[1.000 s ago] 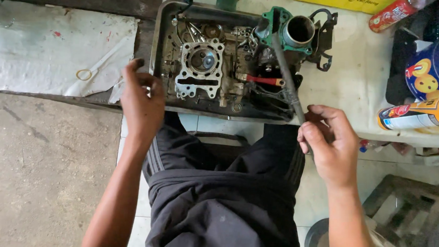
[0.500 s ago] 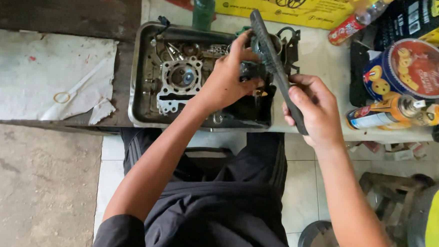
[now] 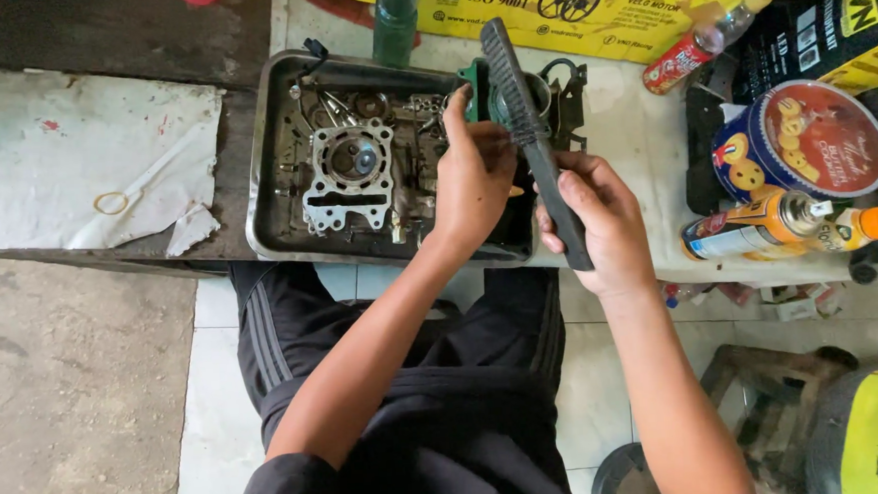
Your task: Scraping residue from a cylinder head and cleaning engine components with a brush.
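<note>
A: What's the right hand (image 3: 597,214) got?

B: Long dark brush (image 3: 533,137), fingers wrapped tight round the handle's lower end, bristle end tilted up over the green engine part (image 3: 511,98).

A: And the left hand (image 3: 471,180)?

B: Reaches across the metal tray (image 3: 266,201) to that green part, fingers curled against it. Can't tell if it's pinching anything, the palm side is hidden.

A: See the green part well?

B: No, mostly covered by hand and brush; only its top rim shows, at the tray's right end.

A: Rest of the tray?

B: Grey cylinder gasket (image 3: 350,171) mid-tray, small bits round it too jumbled to make out. Spray can (image 3: 758,225) lies right of the hands; cookie tin (image 3: 804,143) just behind it.
</note>
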